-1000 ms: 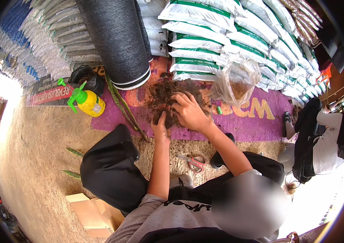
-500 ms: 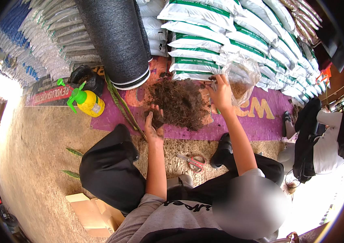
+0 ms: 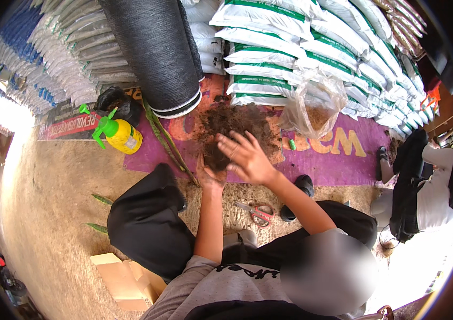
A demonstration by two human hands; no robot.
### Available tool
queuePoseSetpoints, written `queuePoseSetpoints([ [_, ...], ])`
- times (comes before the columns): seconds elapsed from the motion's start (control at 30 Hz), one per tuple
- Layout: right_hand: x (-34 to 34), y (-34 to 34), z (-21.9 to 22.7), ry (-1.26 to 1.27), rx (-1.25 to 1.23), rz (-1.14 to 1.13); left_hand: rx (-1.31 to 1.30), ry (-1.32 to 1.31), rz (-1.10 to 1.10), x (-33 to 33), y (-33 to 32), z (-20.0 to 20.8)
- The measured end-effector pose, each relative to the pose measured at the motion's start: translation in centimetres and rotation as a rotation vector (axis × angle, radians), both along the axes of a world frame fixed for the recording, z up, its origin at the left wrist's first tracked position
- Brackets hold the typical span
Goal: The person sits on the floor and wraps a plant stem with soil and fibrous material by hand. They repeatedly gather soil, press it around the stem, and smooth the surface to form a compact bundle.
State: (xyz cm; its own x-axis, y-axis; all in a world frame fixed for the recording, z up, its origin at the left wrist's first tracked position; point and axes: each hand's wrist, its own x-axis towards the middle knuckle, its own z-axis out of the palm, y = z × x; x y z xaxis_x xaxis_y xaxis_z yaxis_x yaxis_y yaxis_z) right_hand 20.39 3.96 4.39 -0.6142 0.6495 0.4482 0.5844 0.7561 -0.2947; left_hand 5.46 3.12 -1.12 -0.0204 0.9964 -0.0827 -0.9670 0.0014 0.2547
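Brown soil [image 3: 237,118] at the hands [image 3: 253,161], close together again

Ahead of you: rough, matt, crumbly soil [image 3: 243,117] on a smooth, plastic-looking banner [image 3: 338,169]. Left: smooth plastic spray bottle [image 3: 125,136]. Far: matt, woven-looking black roll [image 3: 151,56]; glossy plastic sacks [image 3: 261,56]. Right: clear, crinkled plastic bag [image 3: 317,104]. Near you: scissors [image 3: 254,211], metal blades [image 3: 244,206], plastic-looking handles [image 3: 264,215]; matt cardboard [image 3: 117,274], left; rough floor [image 3: 58,197]. Your trousers [image 3: 143,226]: smooth dark cloth.
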Motion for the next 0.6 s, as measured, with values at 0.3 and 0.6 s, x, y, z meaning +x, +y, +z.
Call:
queuePoseSetpoints([
  [0.3,-1.2,-1.7,-0.4,-0.069,-0.095,-0.093,0.180,0.080,-0.100,0.8,-0.4,-0.6],
  [0.6,-2.6,-2.7,0.3,-0.109,-0.121,-0.095,-0.035,-0.026,-0.100,1.7,0.5,-0.7],
])
